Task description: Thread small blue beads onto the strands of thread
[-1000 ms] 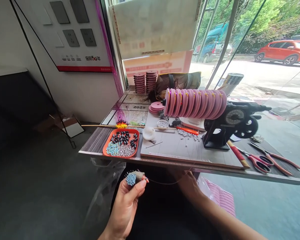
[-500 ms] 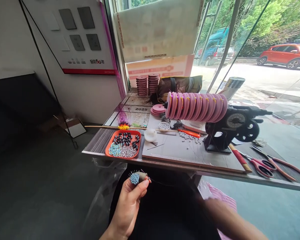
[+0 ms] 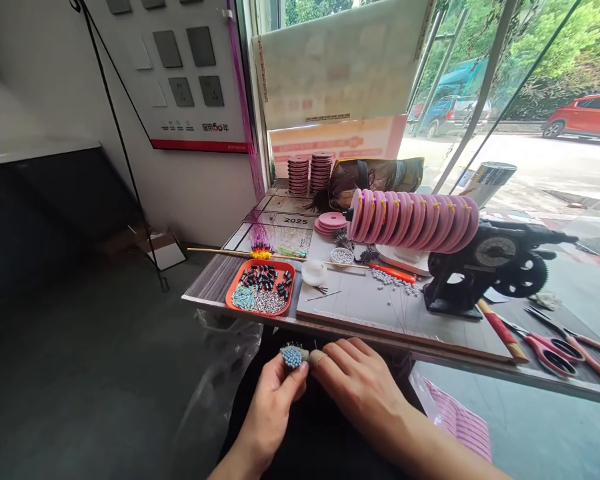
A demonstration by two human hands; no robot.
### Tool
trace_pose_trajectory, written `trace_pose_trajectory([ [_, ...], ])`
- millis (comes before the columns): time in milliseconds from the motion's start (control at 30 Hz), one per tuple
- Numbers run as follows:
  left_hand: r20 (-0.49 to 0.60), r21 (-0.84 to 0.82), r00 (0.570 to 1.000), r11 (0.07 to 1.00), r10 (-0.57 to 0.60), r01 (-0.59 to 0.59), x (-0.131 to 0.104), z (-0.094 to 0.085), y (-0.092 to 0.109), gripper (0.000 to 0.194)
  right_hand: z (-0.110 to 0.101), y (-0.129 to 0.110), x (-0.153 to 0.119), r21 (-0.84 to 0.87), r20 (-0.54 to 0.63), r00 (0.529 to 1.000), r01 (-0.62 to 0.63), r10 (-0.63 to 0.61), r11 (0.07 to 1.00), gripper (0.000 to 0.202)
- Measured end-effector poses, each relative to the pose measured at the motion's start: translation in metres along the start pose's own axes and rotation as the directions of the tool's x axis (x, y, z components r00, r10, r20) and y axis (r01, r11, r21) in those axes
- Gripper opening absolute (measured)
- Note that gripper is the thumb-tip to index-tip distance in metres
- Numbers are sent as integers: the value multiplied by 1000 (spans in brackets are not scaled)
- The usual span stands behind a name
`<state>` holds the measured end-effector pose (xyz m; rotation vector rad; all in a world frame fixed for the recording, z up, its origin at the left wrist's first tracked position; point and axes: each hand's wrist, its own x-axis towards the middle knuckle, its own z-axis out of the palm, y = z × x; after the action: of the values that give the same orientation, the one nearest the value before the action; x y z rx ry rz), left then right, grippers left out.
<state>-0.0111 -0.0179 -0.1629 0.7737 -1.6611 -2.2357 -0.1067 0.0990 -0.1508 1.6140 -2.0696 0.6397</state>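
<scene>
My left hand [image 3: 273, 407] is closed, pinching a small round cluster of pale blue beads [image 3: 292, 357] between thumb and fingers above my dark-clothed lap. Thin dark ends stick up from the cluster's far side. A tan wrap shows on a finger behind it. My right hand [image 3: 363, 383] is beside it, palm down with fingers curled together. Its fingertips come close to the cluster, and a tan wrap covers one of them. A fine dark line rises by those fingertips; what they pinch is too small to make out.
On the table ahead stand an orange tray [image 3: 229, 293] of beads and small tubes, a white round lid [image 3: 314, 273], and a black hand-cranked winder [image 3: 460, 283] carrying pink discs [image 3: 413, 220]. Scissors [image 3: 555, 353] and pliers [image 3: 593, 343] lie at right. A thin stick [image 3: 215, 251] crosses the table's left edge.
My right hand, blurred and low at the right before, has come in left and up beside the cluster. My left hand keeps its hold. The view has turned slightly left.
</scene>
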Motion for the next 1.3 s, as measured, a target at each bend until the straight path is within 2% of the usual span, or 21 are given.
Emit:
trace_pose_trajectory([
  [67, -1, 7, 997, 997, 82, -82, -1, 2, 4, 24, 2, -4, -2, -21, -12, 1000, -8, 7, 1000, 28],
  [100, -15, -55, 996, 994, 91, -92, -2, 4, 8, 25, 2, -6, -2, -21, -5, 1000, -12, 12, 1000, 29],
  [167, 2, -276, 1000, 961, 3, -2, -1, 5, 21, 25, -3, -10, -3, -4, 14, 1000, -2, 2, 1000, 28],
  [233, 37, -469, 998, 881, -51, 63, 4, -1, 40, 25, -11, -11, -5, 15, 13, 1000, 16, -16, 1000, 26],
  [267, 11, -524, 1000, 851, -24, 26, 7, -6, 49, 25, -16, -11, -6, 23, 6, 1000, 23, -23, 999, 27],
  [300, -93, -549, 994, 830, 59, -100, 10, -12, 57, 27, -20, -9, -8, 29, 0, 1000, 21, -21, 999, 28],
  [333, -220, -536, 962, 804, 162, -258, 13, -18, 63, 28, -25, -8, -10, 42, -5, 1000, 10, -10, 999, 28],
  [367, -309, -492, 922, 790, 234, -366, 16, -22, 65, 25, -28, -7, -12, 64, -3, 1000, -11, 11, 998, 28],
  [400, -297, -442, 929, 830, 222, -340, 17, -24, 64, 22, -30, -6, -13, 93, -2, 999, -41, 42, 995, 27],
  [433, -180, -419, 977, 890, 111, -179, 17, -22, 58, 24, -31, -6, -13, 126, -2, 997, -75, 76, 989, 25],
  [467, -44, -399, 999, 917, -16, -3, 15, -19, 50, 28, -31, -7, -14, 159, -8, 995, -101, 104, 982, 24],
  [500, 71, -368, 991, 920, -118, 135, 13, -14, 40, 32, -29, -8, -14, 185, -23, 991, -126, 133, 975, 23],
  [567, 161, -324, 965, 912, -209, 251, 7, -3, 20, 39, -24, -12, -14, 218, -61, 980, -170, 188, 961, 22],
  [633, 168, -302, 958, 913, -232, 274, 2, 5, 6, 41, -18, -15, -17, 225, -100, 966, -212, 239, 951, 20],
  [700, 155, -296, 959, 915, -238, 275, -1, 7, 0, 38, -14, -16, -21, 210, -131, 951, -248, 279, 946, 18],
  [967, 69, -369, 974, 902, -214, 224, 0, 8, -3, 26, -8, -22, -33, 224, -137, 949, -250, 285, 942, 17],
  [1200, 180, -515, 938, 784, -297, 347, 1, 6, -5, 19, -7, -24, -34, 224, -118, 953, -250, 281, 942, 17],
  [1300, 193, -537, 933, 763, -304, 360, 1, 6, -5, 20, -6, -24, -35, 227, -113, 952, -254, 285, 940, 16],
])
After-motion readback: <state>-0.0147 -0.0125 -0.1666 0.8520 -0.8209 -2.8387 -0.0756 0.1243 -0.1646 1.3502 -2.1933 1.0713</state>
